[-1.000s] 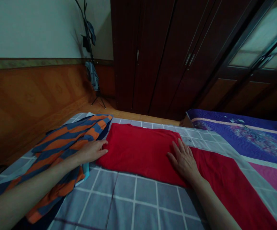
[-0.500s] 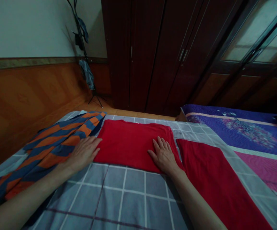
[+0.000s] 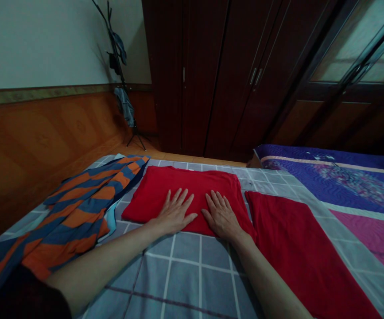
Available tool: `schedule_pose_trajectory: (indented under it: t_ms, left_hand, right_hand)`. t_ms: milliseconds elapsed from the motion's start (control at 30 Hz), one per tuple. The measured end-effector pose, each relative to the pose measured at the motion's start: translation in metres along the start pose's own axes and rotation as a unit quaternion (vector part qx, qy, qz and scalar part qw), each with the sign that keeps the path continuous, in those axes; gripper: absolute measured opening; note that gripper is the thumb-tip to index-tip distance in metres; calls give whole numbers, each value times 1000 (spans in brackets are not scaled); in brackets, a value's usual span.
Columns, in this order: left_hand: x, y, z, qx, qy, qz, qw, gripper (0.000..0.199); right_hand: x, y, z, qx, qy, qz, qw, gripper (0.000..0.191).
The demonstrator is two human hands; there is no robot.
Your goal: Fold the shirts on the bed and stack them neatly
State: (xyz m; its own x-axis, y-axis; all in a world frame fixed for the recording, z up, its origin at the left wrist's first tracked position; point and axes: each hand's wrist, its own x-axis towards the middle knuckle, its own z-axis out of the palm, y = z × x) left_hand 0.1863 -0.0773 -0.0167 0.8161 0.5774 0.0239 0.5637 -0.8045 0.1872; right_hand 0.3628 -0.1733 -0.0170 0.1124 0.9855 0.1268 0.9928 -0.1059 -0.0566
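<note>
A folded red cloth [image 3: 192, 181] lies flat on the grey checked bedspread [image 3: 185, 266]. My left hand [image 3: 176, 212] rests on its near middle part, palm down with fingers spread, holding nothing. Just to the right, my right hand [image 3: 222, 216] also lies flat on the same cloth with its fingers stretched out. The two thumbs point toward each other with a small gap between them. Another red garment [image 3: 298, 239] is laid out beside it, to the right of my right forearm.
Orange and blue striped clothing [image 3: 79, 208] is spread at the left, with light blue fabric under it. Beyond the bed stand a dark wardrobe [image 3: 201, 88] and a coat stand [image 3: 120, 66]. A purple and pink patterned cover [image 3: 344, 177] lies at the right.
My left hand has moved right, from the cloth's left edge onto its middle. My right hand has shifted only slightly. The view has tilted a little.
</note>
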Motion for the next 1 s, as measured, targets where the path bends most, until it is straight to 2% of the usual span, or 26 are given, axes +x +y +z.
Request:
schedule_pose_trajectory:
  t_ms: [200,300,367,467,533,600,700,800,867,933,1000]
  left_hand:
    - [-86,-54,-7,63,-16,-123,990,88]
    - [-104,-69,-15,78,-12,-129,989,85]
    - [-94,-66,-25,70,0,-111,991,76]
    - [-54,-44,-36,52,27,-48,997,62]
    - [-21,-31,-34,44,30,-11,999,60]
    - [4,-31,-27,43,7,-2,999,64]
    - [14,-61,-19,57,-24,-31,998,71]
    - [-2,-111,-27,78,-15,-84,993,69]
    - [-14,-136,-37,92,-5,-121,988,70]
    - [-18,-143,-43,104,3,-140,985,70]
    - [-12,-129,-42,104,10,-117,988,70]
  right_hand:
    - [-1,4,5,-1,23,39,999,74]
    - [0,2,5,1,26,34,999,74]
    - [2,-2,4,8,27,9,1000,69]
    - [3,-8,0,30,14,-58,998,61]
    - [2,-9,-2,38,1,-78,996,60]
    - [1,-7,-2,35,-5,-70,997,62]
    - [-1,-3,-1,25,-4,-39,999,66]
    - [-1,-1,1,26,-9,-26,999,69]
    - [-1,-1,3,28,-10,-29,999,70]
    - [0,-1,4,28,-6,-31,999,71]
    - [0,-2,5,29,0,-30,999,71]
